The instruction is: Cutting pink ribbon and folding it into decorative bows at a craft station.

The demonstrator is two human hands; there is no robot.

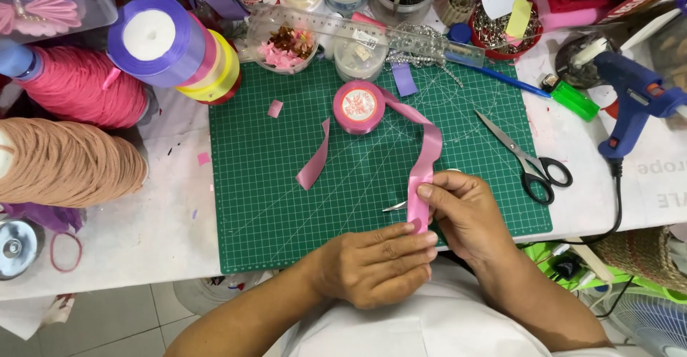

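Note:
A pink satin ribbon [426,149] runs from its pink roll [358,106] down across the green cutting mat [265,185] to my hands. My right hand [469,210] pinches the ribbon's near end between thumb and fingers, and a thin metal tool, perhaps tweezers [394,206], pokes out to its left. My left hand [376,264] lies at the mat's front edge with its fingertips closed on the bottom of the same ribbon end. A separate cut strip of pink ribbon [314,158] lies loose on the mat left of my hands.
Scissors [526,160] lie on the mat's right side. A blue glue gun [633,99], green lighter [572,98] and blue pen [501,78] sit at the right. A clear ruler [365,31], bead jars, stacked ribbon rolls [175,49] and thread cones [68,160] crowd the back and left.

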